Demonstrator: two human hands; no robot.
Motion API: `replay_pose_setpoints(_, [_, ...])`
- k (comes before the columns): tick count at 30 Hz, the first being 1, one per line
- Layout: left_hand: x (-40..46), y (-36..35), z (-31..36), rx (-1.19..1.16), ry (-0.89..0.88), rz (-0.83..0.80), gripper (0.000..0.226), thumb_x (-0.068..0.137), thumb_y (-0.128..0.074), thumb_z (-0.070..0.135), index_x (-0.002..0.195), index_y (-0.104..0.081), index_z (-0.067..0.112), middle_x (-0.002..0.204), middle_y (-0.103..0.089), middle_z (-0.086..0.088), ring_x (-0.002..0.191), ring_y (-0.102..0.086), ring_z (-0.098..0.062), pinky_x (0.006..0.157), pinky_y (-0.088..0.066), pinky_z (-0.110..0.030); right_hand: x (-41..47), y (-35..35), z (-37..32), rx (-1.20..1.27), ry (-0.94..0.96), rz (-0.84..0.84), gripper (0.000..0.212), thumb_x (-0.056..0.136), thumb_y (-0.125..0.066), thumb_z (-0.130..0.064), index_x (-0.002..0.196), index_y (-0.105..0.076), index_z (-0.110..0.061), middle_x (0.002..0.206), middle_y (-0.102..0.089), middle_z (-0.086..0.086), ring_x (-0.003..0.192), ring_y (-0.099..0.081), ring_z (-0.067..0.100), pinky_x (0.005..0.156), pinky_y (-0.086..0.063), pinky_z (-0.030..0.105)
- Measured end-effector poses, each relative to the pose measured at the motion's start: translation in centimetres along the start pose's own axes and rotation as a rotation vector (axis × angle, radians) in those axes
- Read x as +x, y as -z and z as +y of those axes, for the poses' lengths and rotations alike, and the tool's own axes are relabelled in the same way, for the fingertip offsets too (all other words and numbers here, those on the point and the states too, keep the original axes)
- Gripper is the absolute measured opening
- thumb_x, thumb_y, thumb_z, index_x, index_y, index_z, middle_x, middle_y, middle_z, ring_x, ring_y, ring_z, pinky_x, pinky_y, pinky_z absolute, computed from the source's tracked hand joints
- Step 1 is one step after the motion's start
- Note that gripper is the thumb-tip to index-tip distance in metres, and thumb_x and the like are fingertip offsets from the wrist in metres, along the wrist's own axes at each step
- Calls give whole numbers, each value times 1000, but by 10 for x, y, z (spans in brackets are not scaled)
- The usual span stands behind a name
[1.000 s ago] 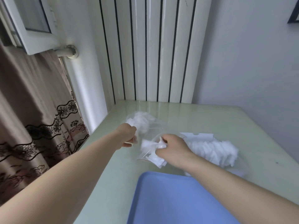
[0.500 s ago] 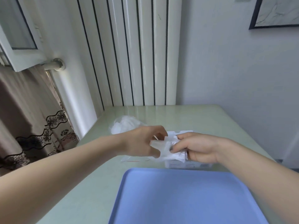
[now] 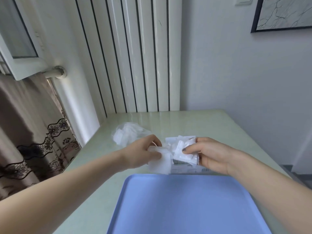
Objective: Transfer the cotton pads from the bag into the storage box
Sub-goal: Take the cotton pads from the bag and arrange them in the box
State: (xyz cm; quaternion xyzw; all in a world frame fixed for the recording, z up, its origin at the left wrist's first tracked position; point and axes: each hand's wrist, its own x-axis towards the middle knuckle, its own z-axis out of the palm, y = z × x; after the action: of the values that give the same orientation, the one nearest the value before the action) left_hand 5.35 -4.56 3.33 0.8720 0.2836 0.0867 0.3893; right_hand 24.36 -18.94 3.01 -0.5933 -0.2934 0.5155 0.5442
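Holding cotton pads (image 3: 159, 162) lower now

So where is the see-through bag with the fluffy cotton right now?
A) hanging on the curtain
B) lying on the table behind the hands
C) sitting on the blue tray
B: the bag lies on the green table, beyond the left hand; the blue tray sits nearer, with nothing white on it.
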Motion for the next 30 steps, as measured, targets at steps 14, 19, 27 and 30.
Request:
replay_pose_setpoints(14, [-1,-8,-6,-311,-20,205,11,94,-55,9,93,-60,18,94,-55,0,71,-56,-19,78,-55,-47,5,-31,24,218,65,59,18,84,-67,4,101,-64,-1,105,-73,17,91,-70,25,87,-56,43])
replay_pose_setpoints(19, [0,-9,-8,-419,2,289,6,92,-58,4,91,-61,10,94,-58,-3,71,-60,-19,79,-60,-38,7,-37,23,270,117,97,19,85,-67,6,101,-63,-4,99,-74,13,85,-73,22,73,-58,32])
replay_pose_setpoints(27, [2,-13,-10,-448,6,304,2,93,-58,6,94,-59,4,90,-64,-4,75,-65,-20,78,-62,-34,8,-42,25,63,110,139,13,85,-66,4,95,-63,-4,93,-70,14,81,-68,22,75,-55,33])
replay_pose_setpoints(30, [3,-15,-11,-453,11,304,7,94,-54,4,93,-59,8,89,-63,-6,75,-64,-23,81,-62,-42,6,-40,24,69,93,123,13,87,-64,4,95,-63,-5,85,-71,9,74,-68,18,65,-53,29])
